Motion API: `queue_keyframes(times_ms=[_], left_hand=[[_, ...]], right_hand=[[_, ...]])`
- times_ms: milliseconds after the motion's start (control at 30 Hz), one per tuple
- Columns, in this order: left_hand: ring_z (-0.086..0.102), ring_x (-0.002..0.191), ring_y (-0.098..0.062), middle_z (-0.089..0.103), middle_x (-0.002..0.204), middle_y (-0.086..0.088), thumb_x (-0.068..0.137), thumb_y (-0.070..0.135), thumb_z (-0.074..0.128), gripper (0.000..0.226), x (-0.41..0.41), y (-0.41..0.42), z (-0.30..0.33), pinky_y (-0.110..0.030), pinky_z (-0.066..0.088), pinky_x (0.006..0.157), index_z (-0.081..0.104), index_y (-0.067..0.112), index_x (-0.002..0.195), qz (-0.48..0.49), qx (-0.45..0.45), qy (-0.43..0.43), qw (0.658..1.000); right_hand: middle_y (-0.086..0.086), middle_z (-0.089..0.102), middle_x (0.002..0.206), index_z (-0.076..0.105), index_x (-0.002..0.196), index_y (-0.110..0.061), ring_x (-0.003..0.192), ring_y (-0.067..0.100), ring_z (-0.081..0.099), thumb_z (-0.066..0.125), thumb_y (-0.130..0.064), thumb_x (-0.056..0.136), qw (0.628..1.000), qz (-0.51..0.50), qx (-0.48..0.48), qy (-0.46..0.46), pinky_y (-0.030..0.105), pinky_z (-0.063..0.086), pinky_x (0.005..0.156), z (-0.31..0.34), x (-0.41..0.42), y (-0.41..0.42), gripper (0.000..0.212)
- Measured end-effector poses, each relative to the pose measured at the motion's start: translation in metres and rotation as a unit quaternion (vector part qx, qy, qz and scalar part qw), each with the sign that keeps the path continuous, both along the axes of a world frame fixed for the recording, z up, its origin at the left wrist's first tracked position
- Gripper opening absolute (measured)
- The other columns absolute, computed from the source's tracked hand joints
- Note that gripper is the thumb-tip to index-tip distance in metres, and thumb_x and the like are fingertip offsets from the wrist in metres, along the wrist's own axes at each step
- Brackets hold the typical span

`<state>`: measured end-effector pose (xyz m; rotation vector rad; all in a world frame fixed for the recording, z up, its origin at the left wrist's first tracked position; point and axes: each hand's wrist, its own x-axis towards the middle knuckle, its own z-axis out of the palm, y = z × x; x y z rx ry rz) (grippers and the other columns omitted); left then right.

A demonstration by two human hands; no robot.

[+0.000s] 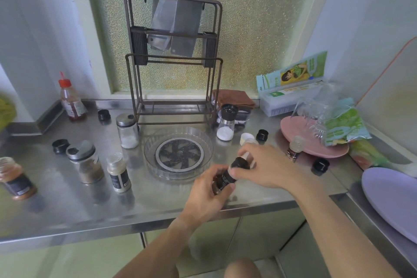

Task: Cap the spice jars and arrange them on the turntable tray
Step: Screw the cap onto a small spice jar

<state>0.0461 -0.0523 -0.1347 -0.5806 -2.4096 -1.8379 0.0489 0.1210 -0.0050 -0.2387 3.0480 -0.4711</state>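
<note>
My left hand (pixel 206 196) grips a dark spice jar (pixel 223 179) tilted over the counter's front edge. My right hand (pixel 264 167) pinches the black cap (pixel 241 163) sitting on that jar's top. The clear turntable tray (pixel 149 142) stands empty just behind, mid-counter. Left of it are a pale uncapped jar (pixel 119 174), a steel-lidded jar of brown spice (pixel 86 162), a steel-lidded jar of white powder (pixel 128 131) and an orange-brown uncapped jar (pixel 15 179). Loose black caps lie at the left (pixel 59 145), back left (pixel 104 115), right (pixel 262 135) and far right (pixel 320 165).
A knife rack (pixel 173 56) stands behind the tray. A salt grinder (pixel 226 123) and white cap (pixel 247 137) sit right of it. A small jar (pixel 294 150) leans by a pink plate (pixel 293 133) with bags. A red-capped bottle (pixel 71 99) is back left, a lilac plate (pixel 392 198) far right.
</note>
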Motion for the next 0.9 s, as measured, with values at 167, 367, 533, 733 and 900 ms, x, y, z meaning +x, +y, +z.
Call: queue_keyframes(times_ms=[167, 367, 533, 733, 900], left_hand=[[0.071, 0.095, -0.01, 0.074, 0.102, 0.01, 0.09, 0.021, 0.072, 0.03, 0.003, 0.001, 0.003, -0.02, 0.057, 0.077, 0.063, 0.03, 0.117, 0.005, 0.008, 0.003, 1.0], [0.072, 0.091, -0.007, 0.075, 0.1, 0.012, 0.088, 0.022, 0.077, 0.029, 0.005, 0.004, 0.003, -0.034, 0.061, 0.081, 0.063, 0.025, 0.112, 0.035, 0.008, 0.006, 0.999], [0.073, 0.078, -0.012, 0.075, 0.09, 0.012, 0.086, 0.026, 0.078, 0.029, 0.005, 0.007, 0.0, -0.036, 0.059, 0.074, 0.059, 0.023, 0.107, 0.072, -0.03, 0.043, 0.996], [0.074, 0.08, -0.016, 0.076, 0.088, 0.005, 0.081, 0.036, 0.072, 0.031, 0.002, 0.01, -0.003, -0.045, 0.061, 0.077, 0.055, 0.027, 0.105, 0.103, -0.057, 0.029, 0.993], [0.072, 0.087, -0.016, 0.072, 0.096, 0.009, 0.082, 0.026, 0.073, 0.028, -0.001, 0.018, -0.001, -0.044, 0.06, 0.08, 0.057, 0.03, 0.105, 0.163, -0.083, 0.044, 0.982]], right_hand=[[-0.007, 0.071, 0.103, 0.068, 0.11, -0.028, 0.086, 0.014, 0.06, 0.078, -0.042, 0.08, 0.998, 0.001, -0.018, 0.059, 0.029, 0.045, 0.073, -0.012, 0.004, -0.005, 0.034], [-0.012, 0.072, 0.104, 0.065, 0.11, -0.031, 0.087, 0.012, 0.069, 0.082, -0.038, 0.077, 0.991, -0.034, -0.089, 0.089, 0.036, 0.057, 0.085, -0.022, 0.01, -0.014, 0.038], [-0.011, 0.074, 0.104, 0.069, 0.112, -0.028, 0.09, 0.012, 0.069, 0.081, -0.034, 0.08, 0.981, -0.057, -0.099, 0.154, 0.031, 0.055, 0.085, -0.037, 0.015, -0.025, 0.034], [-0.012, 0.073, 0.107, 0.064, 0.119, -0.03, 0.096, 0.012, 0.068, 0.077, -0.034, 0.086, 0.968, -0.066, -0.136, 0.199, 0.029, 0.055, 0.088, -0.055, 0.019, -0.031, 0.036], [-0.008, 0.071, 0.124, 0.049, 0.139, -0.027, 0.111, 0.013, 0.068, 0.073, -0.029, 0.091, 0.967, -0.08, -0.19, 0.15, 0.026, 0.051, 0.096, -0.068, 0.026, -0.026, 0.054]])
